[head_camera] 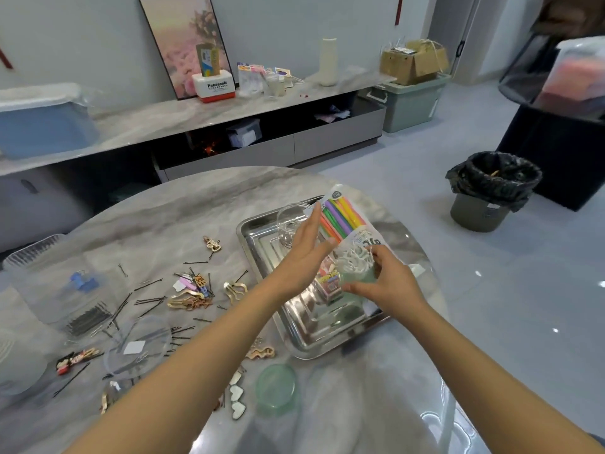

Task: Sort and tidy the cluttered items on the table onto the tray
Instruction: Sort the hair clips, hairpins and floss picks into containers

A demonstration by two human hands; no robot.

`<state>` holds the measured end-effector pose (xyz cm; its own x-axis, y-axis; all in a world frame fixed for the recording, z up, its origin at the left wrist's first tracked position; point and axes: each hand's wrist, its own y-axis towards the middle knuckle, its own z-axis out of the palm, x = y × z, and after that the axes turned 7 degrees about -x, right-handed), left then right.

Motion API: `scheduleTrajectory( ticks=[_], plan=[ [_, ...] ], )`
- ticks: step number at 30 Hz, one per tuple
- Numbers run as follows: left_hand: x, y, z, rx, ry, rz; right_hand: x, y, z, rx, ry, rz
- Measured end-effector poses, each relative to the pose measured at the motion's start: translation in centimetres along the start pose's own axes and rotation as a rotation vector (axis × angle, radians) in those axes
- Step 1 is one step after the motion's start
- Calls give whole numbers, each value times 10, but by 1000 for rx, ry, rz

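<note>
Above the tray, left hand fingers spread straight; right hand fingers pinch the packet

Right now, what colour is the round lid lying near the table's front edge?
Pale translucent green lid, clearest in the head view.

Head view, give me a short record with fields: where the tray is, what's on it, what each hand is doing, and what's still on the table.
tray: steel tray on the marble table, right of the clutter
on tray: clear jar, small box
right hand: right hand grips a mint container over the tray
left hand: left hand, fingers straight, touching a straw pack
still on table: bobby pins, gold clips, heart clips, green lid
</note>
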<state>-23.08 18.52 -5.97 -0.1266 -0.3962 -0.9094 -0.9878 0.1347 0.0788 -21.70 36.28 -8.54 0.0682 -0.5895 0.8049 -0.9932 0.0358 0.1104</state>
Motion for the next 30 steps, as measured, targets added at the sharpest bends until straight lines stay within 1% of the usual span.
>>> scheduleTrajectory(
  ticks=[2, 3, 5, 6, 7, 9, 10, 12, 15, 16, 18, 20, 22, 25, 27, 29, 30],
  plan=[
    [5, 16, 12, -66, 14, -64, -2, 9, -9, -24, -47, 29],
    [6, 22, 20, -55, 92, -79, -5, 16, -14, -32, -118, 39],
    [15, 30, 36, 57, 278, -94, -9, 28, -20, 6, -235, 61],
    [20, 34, 45, 120, 362, -109, -12, 34, -22, 50, -214, 87],
    [25, 36, 51, 158, 428, -138, -14, 38, -22, 102, -140, 112],
    [30, 42, 61, 141, 518, -183, -21, 44, -21, 185, -4, 133],
    [30, 43, 62, 117, 539, -194, -22, 46, -20, 214, 21, 131],
    [31, 46, 60, 98, 472, -219, -25, 53, -20, 276, 69, 147],
    [33, 51, 48, 138, 237, -285, -27, 66, -23, 335, 112, 195],
    [32, 54, 45, 147, 139, -334, -29, 71, -23, 330, 102, 198],
    [27, 62, 42, 143, -131, -448, -31, 75, -18, 307, 60, 175],
    [20, 68, 40, 85, -358, -537, -31, 74, -16, 289, 71, 158],
    [21, 72, 40, 23, -485, -586, -30, 75, -20, 288, 125, 181],
    [23, 72, 43, -1, -581, -595, -27, 78, -31, 261, 176, 179],
    [21, 76, 43, -26, -580, -565, -22, 81, -38, 210, 174, 158],
    [20, 81, 41, -54, -478, -495, -18, 85, -46, 136, 106, 134],
    [22, 83, 39, -61, -369, -447, -16, 87, -49, 99, 59, 123]
  ],
)
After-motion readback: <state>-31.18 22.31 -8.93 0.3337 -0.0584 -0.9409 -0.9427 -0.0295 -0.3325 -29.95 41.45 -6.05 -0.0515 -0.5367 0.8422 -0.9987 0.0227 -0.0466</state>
